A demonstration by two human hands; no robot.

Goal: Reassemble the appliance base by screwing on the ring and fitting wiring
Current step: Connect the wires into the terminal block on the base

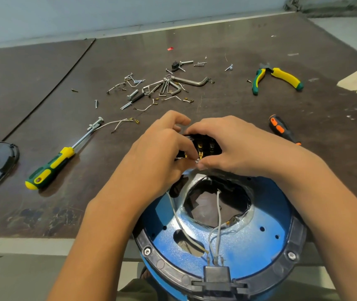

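The blue appliance base (260, 242) rests at the near table edge. Its black ring (164, 266) appears bolted on. Wiring seems unfinished: the left hand (158, 153) and right hand (234, 146) pinch a terminal block (208, 146) just above the base. Spare wires (119, 123) and screws (134, 83) lie beyond.

A dark brown table (43, 192) (scuffed, with a seam (49, 88) down its left part) stands against a pale blue-grey wall (86, 14). Light floor (21, 279) shows below its near edge.
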